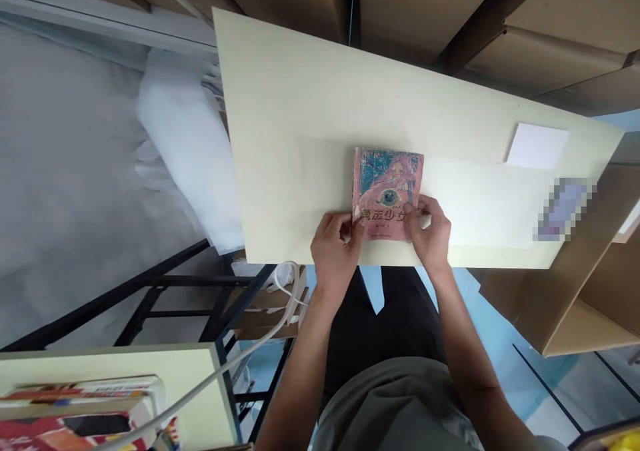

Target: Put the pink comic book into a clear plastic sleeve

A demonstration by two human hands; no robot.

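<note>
A small pink and teal book [387, 184] with an illustrated long-haired figure, a round eye motif and Chinese characters on its cover is at the near side of a pale table [280, 104]. It looks closed, cover up. My left hand [337, 248] grips its lower left corner, thumb on the cover and fingers curled at the edge. On the lower right side, my right hand [429, 231] pinches the book between thumb and fingers. The undersides of the book and some fingertips are hidden.
A white rectangular pad [537, 146] and a pixelated item [565, 209] lie at the table's right. Cardboard boxes [425, 11] line the far edge; an open carton [555, 298] stands right. Lower left, a white cable [260, 338] crosses a shelf with stacked books [85, 411].
</note>
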